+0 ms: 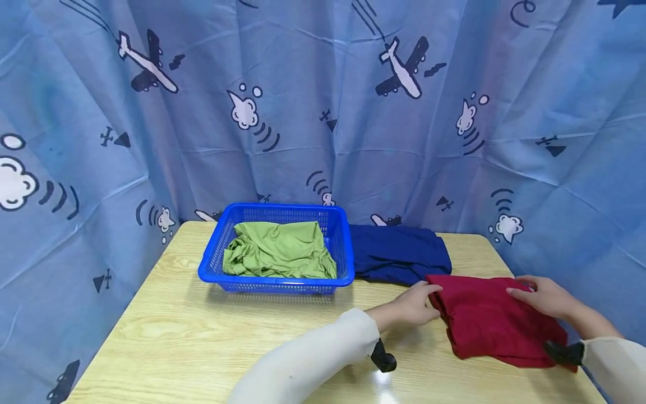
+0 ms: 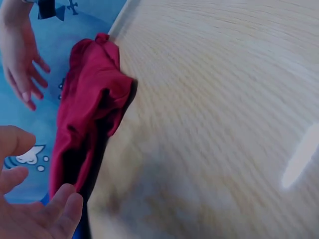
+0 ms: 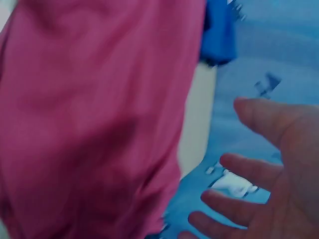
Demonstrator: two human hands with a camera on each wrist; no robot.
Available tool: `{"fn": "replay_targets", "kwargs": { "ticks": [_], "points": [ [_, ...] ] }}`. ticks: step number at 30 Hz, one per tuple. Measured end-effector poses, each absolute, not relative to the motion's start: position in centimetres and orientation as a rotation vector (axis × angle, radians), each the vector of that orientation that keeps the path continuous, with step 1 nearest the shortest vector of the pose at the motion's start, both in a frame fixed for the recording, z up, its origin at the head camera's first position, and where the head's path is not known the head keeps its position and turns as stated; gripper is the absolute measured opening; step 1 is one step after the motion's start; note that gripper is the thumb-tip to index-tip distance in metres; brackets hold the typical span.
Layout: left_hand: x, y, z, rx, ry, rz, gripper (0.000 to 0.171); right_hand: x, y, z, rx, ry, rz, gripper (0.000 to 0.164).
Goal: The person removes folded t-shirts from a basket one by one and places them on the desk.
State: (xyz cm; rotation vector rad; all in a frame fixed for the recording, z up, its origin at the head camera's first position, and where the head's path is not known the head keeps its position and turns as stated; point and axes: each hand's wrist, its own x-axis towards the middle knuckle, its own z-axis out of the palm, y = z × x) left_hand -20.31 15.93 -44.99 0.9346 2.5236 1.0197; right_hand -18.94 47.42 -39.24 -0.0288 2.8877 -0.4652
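Observation:
A folded red cloth garment (image 1: 497,320) lies at the right side of the table, its loose layers showing at the near edge in the left wrist view. My left hand (image 1: 415,304) is at the garment's left end, fingers loosely bent and apart from the thumb, fingertips right at the cloth edge. On the other side, my right hand (image 1: 547,297) is by the garment's far right corner. The right wrist view shows its fingers (image 3: 234,206) spread, with a gap between them and the red cloth.
A blue plastic basket (image 1: 282,287) holding a folded green cloth (image 1: 282,247) stands at the back of the wooden table (image 1: 212,348). Folded navy cloth (image 1: 398,252) lies between basket and red garment. A blue curtain (image 1: 303,112) with airplane prints hangs behind and at both sides.

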Motion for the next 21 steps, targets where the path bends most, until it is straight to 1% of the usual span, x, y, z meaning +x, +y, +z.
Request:
{"fn": "replay_targets", "kwargs": {
  "ticks": [9, 15, 21],
  "points": [
    [-20.5, 11.2, -42.7, 1.069, 2.446, 1.032, 0.057, -19.5, 42.5, -37.6, -0.209, 2.902, -0.642, 0.06],
    [-20.6, 8.7, -41.1, 1.062, 2.432, 1.043, 0.054, -19.6, 39.9, -36.8, -0.296, 2.903, -0.685, 0.059],
    [-20.5, 6.5, -40.2, 1.056, 2.394, 1.116, 0.053, -19.7, 37.0, -36.6, -0.378, 2.913, -0.747, 0.054]
  ]
}}
